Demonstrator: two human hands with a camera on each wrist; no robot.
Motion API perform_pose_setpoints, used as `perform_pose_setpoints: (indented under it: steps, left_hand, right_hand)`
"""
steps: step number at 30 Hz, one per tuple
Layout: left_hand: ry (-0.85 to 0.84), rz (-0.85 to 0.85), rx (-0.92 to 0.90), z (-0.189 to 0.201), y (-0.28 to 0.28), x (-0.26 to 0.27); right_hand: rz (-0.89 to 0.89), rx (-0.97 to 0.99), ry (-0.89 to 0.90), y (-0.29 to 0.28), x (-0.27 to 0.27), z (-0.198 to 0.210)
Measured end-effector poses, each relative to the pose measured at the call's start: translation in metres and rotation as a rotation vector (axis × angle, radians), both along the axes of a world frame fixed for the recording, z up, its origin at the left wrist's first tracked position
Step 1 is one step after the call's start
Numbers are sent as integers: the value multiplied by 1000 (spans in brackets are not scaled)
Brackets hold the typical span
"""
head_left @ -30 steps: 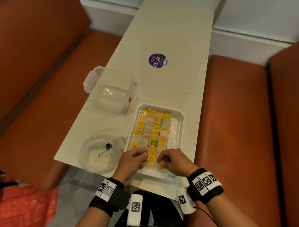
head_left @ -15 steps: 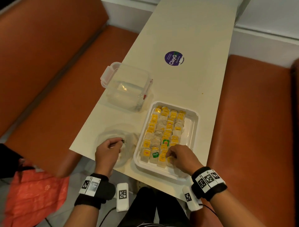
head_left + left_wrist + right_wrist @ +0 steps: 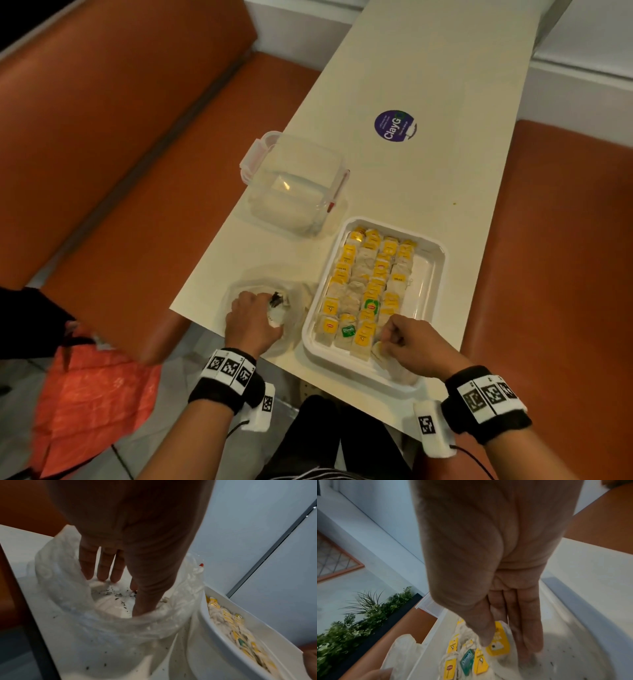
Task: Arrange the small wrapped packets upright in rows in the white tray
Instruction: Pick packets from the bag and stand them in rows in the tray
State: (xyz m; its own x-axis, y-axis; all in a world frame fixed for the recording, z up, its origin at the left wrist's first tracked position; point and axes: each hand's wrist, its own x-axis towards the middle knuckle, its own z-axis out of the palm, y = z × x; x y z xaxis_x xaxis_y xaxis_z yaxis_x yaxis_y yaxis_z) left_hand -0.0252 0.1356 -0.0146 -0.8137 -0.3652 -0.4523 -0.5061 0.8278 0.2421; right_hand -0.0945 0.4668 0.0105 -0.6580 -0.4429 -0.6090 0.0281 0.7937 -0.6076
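While the tray (image 3: 432,274) sat beside the bag (image 3: 65,588), where my left hand (image 3: 250,318) groped straight-fingered and empty, my right hand (image 3: 407,342) pinched a packet (image 3: 500,646) at its near end: soft, light, probably best nipped by its sides.

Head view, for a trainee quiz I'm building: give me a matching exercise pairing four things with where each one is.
1. left hand
2. right hand
3. clear lidded box
4. purple sticker

A. farthest up the table
B. inside the plastic bag
C. at the white tray's near end, pinching a packet
D. beyond the bag, by the tray's far left corner

Pairs: 1-B, 2-C, 3-D, 4-A
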Motion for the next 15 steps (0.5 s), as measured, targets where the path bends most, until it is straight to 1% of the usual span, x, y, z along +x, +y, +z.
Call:
perform_pose_setpoints:
  steps: [2,3,5,6,10,15]
  left_hand:
    - [45,2,38,-1,2,-2]
    - [65,6,86,-2,3,-4]
    - [63,-6,175,-3,6,-8]
    - [48,-25,193,-3,7,-10]
    - [-20,-81,199,-6,7,-16]
    - [-53,-148,124,-14,5,-20]
  right_hand:
    - [32,-7,-48,4,0,-1]
    - [40,-16,-65,4,1,-2]
    - [63,-26,-75,4,2,-2]
    - [77,-22,-70,2,2,-2]
    - [144,37,-38,-4,1,-9]
    - [193,68,1,-10,0,-8]
